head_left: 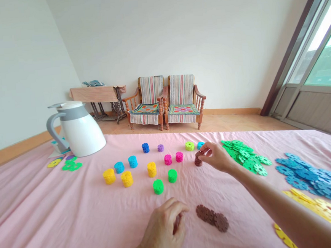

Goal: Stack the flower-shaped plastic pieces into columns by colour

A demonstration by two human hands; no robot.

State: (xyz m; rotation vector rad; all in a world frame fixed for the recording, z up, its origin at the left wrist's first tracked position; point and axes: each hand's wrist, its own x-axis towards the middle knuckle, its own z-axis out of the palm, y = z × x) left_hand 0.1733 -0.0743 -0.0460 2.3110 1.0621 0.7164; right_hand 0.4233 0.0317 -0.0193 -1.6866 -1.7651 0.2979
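Note:
My right hand (215, 156) reaches forward, thumb and fingers closed around the top of a short stack of brown notched plastic discs (198, 161) standing on the pink cloth. Nearer to me, my left hand (165, 231) is curled with its fingertips together. A dark reddish-brown patch shows inside it, but I cannot make out what it is. Just right of the left hand lies a loose overlapping row of brown discs (212, 217). Ahead of the left hand stand two green stacks (158, 186). A lime stack (189, 146) and a partly hidden blue stack (201, 145) are beside the right hand.
Yellow stacks (127, 179), light blue stacks (132, 161), pink stacks (168, 159), a dark blue stack (145, 147) and a purple stack (160, 148) stand mid-table. Loose green (239, 152), blue (313, 177) and yellow discs (321, 207) lie right. A white jug (81, 130) stands left.

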